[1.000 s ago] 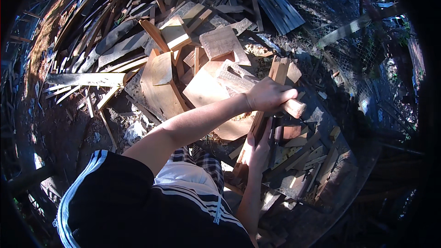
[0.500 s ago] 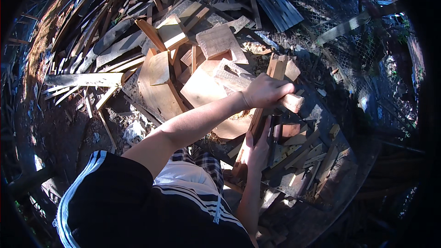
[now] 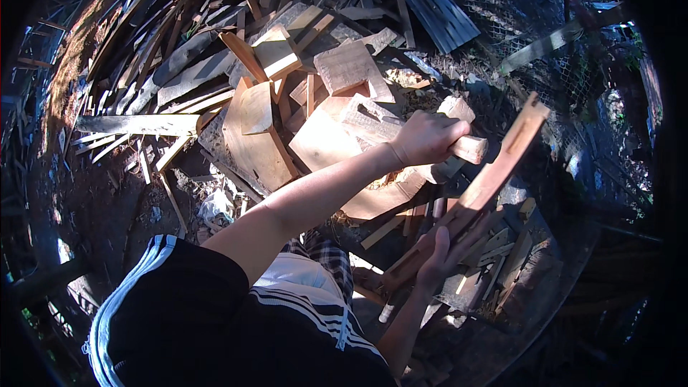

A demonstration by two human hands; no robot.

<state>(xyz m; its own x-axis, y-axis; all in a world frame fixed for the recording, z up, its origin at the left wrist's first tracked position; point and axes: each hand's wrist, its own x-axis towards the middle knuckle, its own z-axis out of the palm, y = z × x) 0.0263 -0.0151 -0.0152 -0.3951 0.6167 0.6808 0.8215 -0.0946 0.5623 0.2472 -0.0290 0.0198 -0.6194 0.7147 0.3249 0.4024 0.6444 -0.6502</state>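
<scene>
My left hand (image 3: 430, 138) reaches across to the right and is closed around a pale chunk of wood (image 3: 470, 149), whose blunt end sticks out past my fist. Another pale block end (image 3: 456, 109) shows just beyond the knuckles; whether the two are one piece I cannot tell. Lower down, my right hand (image 3: 434, 261) grips a long reddish-brown wooden bar (image 3: 494, 178), thumb on top, fingers mostly hidden. The bar slants up to the right, with a slot near its notched far end. Beside my left hand lies a pale board with a slot cut in it (image 3: 369, 120).
Cut blocks and curved boards (image 3: 258, 147) lie heaped to the left of my hands. Narrow offcuts (image 3: 494, 254) lie on a dark surface at the right. A large pile of scrap planks (image 3: 158, 57) fills the far left, with wire mesh (image 3: 566, 72) at the far right.
The bar in my right hand has swung out to the right, from beneath my left hand to clear of it. My left hand keeps its hold on the pale wood.
</scene>
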